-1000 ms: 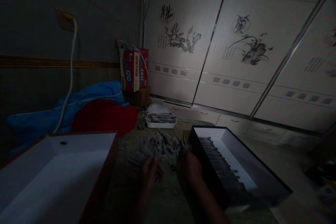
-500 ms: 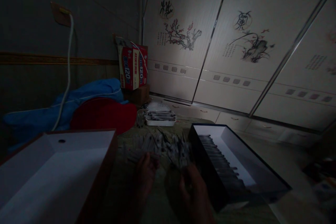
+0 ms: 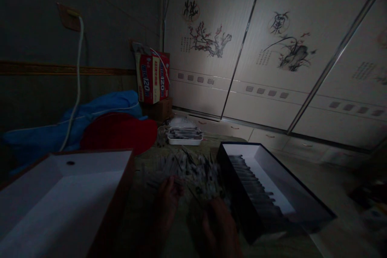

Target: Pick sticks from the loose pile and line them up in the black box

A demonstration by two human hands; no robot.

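Dim room, pale cupboard doors [image 3: 208,98] across the back and a dark wall [image 3: 117,16] on the left, so take the small stuff with a pinch of salt. Below that it's a greenish table [image 3: 208,144] with two big open boxes: reddish one [image 3: 96,169] on the left, dark one [image 3: 278,173] on the right. Blue cloth [image 3: 109,102] and a red one [image 3: 117,131] are bunched up behind the reddish box. White tray [image 3: 185,142] near the far edge, loaded with slim dark pieces.

Main thing is the pile [image 3: 181,165], loose slim pieces on the table between the boxes.

What's changed: over the last second the right hand [image 3: 220,221] has dropped back from the pile's right side, toward the wearer. Left hand [image 3: 167,197] has barely shifted, right by the near left side of the pile. Both look curled, but it's too dark and blurry to tell whether either is pinching anything.

Smallest bit: a thin dark stick [image 3: 195,196] just off the right fingertips, can't tell if touching. The row [image 3: 250,185] in the dark box looks the same, so I'd say nothing got added there.
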